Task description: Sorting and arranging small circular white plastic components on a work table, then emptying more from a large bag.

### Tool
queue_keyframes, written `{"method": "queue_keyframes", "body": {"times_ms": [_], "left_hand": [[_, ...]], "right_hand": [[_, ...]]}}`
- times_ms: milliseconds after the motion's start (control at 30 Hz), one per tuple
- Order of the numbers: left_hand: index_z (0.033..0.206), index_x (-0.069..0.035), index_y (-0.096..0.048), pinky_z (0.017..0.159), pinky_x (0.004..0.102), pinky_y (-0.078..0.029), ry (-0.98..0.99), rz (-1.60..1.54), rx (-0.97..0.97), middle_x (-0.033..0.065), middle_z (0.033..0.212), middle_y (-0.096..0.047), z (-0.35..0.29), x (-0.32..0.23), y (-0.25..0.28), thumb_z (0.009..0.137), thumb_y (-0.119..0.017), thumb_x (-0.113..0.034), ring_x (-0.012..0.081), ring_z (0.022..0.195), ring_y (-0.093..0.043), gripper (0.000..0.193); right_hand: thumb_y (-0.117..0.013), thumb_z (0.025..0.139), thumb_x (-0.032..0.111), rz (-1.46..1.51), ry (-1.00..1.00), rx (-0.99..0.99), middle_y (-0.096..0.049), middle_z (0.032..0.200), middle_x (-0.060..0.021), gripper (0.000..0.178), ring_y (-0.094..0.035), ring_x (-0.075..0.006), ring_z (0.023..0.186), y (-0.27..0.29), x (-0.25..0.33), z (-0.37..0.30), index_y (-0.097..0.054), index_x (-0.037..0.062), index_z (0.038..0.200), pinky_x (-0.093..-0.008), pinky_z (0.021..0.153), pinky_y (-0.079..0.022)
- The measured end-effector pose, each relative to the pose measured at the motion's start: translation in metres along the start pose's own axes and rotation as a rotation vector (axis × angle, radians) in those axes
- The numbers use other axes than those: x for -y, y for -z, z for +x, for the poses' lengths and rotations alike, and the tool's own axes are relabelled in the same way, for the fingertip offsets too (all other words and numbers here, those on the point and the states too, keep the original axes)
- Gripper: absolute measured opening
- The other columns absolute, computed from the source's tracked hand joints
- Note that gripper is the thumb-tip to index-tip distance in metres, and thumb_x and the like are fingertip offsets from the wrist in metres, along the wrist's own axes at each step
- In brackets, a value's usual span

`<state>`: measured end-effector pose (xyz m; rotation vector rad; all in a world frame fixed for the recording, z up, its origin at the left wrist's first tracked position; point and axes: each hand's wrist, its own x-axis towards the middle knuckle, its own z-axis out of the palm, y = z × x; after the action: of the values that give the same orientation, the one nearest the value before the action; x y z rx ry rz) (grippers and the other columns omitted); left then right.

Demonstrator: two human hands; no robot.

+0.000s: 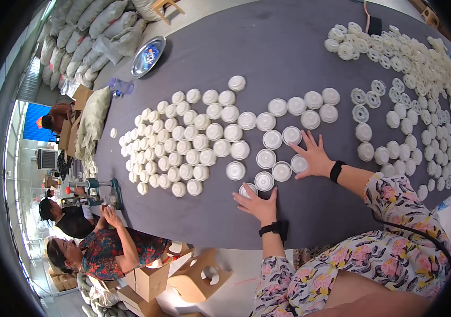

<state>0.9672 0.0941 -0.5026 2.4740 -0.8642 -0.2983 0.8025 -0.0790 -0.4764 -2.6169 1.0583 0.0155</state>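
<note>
My left hand (260, 207) lies near the table's front edge with its fingers spread, partly covering a white round plastic cap (246, 189). Farther right, my right hand (315, 158) is spread too. Its fingertips touch or overlap two caps, an upper white cap (291, 135) and a lower white cap (298, 164). Between the hands sit more white caps (281, 171), ridged in rings on top. To the left is a large cluster of such caps (183, 137), standing in close rows. Neither hand grips anything.
A grey table (209, 47) spans the view. Loose white ring-shaped parts (421, 63) heap at the right. A metal tray (148, 56) and a clear plastic jug (121, 85) stand at the far left. People work beside a green press (110, 191); cardboard boxes (149, 280) stand below.
</note>
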Motion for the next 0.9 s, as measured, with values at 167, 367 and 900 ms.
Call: {"method": "queue_keyframes", "body": {"times_ms": [167,367,900], "left_hand": [[0.145,-0.008,-0.021,0.108,0.0595,-0.009,0.094,0.021,-0.047,0.0331,0.146,-0.003,0.051,0.049,0.024,0.055,-0.084,-0.046,0.0474,0.137,-0.008,0.116],[0.145,-0.009,-0.018,0.108,0.0608,-0.012,0.157,-0.028,-0.036,0.0332,0.146,0.0,0.102,0.09,0.044,0.051,-0.086,-0.047,0.0484,0.136,-0.008,0.122],[0.147,-0.014,-0.016,0.099,0.0654,-0.025,-0.003,-0.006,-0.217,0.0272,0.149,-0.005,0.183,0.192,0.056,0.059,-0.077,-0.06,0.0441,0.136,-0.018,0.116]], "right_hand": [[-0.076,0.051,0.065,-0.001,0.035,-0.011,-0.006,0.147,-0.0309,0.113,-0.005,-0.0502,0.136,-0.016,0.05,0.064,-0.026,0.0249,0.145,-0.0731,0.099,-0.008],[-0.073,0.051,0.069,-0.041,0.023,0.014,-0.004,0.147,-0.0321,0.114,-0.004,-0.0515,0.136,-0.024,0.096,0.132,-0.025,0.0255,0.145,-0.0744,0.097,-0.008],[-0.072,0.05,0.07,0.142,0.157,0.038,-0.005,0.149,-0.0273,0.113,-0.01,-0.0533,0.134,-0.018,0.146,0.227,-0.025,0.0299,0.145,-0.0748,0.097,-0.011]]}}
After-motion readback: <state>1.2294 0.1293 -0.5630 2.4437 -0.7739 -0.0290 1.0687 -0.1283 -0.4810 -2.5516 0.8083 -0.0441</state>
